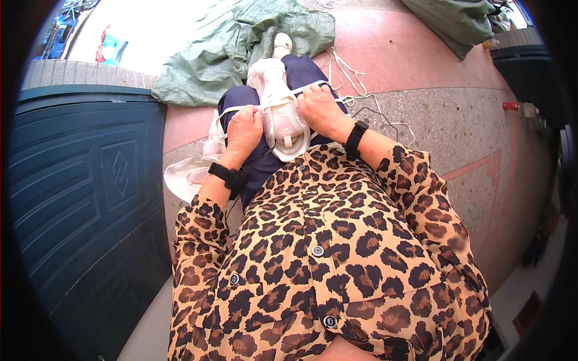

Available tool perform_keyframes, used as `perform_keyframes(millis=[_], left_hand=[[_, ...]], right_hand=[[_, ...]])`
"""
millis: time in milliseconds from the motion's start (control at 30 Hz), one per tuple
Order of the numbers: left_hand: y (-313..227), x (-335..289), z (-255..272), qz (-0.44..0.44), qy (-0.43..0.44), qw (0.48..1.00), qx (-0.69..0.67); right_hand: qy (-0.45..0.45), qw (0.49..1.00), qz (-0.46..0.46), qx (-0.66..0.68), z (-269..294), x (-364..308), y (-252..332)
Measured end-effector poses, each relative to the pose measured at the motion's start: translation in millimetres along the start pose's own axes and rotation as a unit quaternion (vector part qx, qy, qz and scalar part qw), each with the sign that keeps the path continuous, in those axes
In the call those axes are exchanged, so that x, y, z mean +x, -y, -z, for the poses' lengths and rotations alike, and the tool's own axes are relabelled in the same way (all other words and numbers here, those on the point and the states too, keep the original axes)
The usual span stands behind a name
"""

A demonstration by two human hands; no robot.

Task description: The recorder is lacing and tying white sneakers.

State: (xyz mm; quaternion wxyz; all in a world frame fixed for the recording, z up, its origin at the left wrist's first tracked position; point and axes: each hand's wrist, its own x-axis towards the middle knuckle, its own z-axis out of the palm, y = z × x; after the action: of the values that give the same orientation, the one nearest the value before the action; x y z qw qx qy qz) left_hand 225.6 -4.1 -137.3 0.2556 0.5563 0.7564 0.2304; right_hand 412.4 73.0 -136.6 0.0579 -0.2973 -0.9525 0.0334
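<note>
A white and pale pink sneaker rests on my lap between my dark-trousered thighs, its pull tab toward me. My left hand is closed in a fist at the shoe's left side, gripping a white shoelace that loops over my left thigh. On the other side my right hand is closed on the lace too, fingers bent beside the shoe's opening. Lace ends trail over my right thigh. Both fists hide where the lace passes through the fingers.
Another white shoe lies by my left thigh. Loose white laces spread across the floor at the right. A green woven sheet lies ahead, and a green sack stands far right. A dark blue panelled door is close on the left.
</note>
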Motion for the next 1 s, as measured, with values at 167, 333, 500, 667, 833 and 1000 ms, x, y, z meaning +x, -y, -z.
perform_keyframes(millis=[167, 333, 500, 667, 833, 1000], left_hand=[[-6, 4, -6, -0.118, -0.038, 0.982, 0.139], [-13, 3, -3, -0.134, -0.091, 0.965, 0.204], [-13, -6, -9, -0.119, -0.078, 0.977, 0.157], [-12, 4, -15, -0.123, -0.081, 0.980, 0.137], [-29, 1, -9, -0.091, -0.042, 0.976, 0.194], [-38, -15, -2, -0.188, -0.087, 0.934, 0.290]], right_hand=[[-0.042, 0.996, 0.068, -0.024, -5, 10, 3], [-0.044, 0.999, -0.020, 0.011, 1, 1, -1], [-0.025, 0.994, -0.102, 0.020, 11, -6, 13], [0.067, 0.988, -0.142, -0.009, 17, -3, 16], [0.092, 0.983, -0.160, 0.018, 13, -2, 11], [0.024, 0.983, -0.158, 0.094, 4, -2, 12]])
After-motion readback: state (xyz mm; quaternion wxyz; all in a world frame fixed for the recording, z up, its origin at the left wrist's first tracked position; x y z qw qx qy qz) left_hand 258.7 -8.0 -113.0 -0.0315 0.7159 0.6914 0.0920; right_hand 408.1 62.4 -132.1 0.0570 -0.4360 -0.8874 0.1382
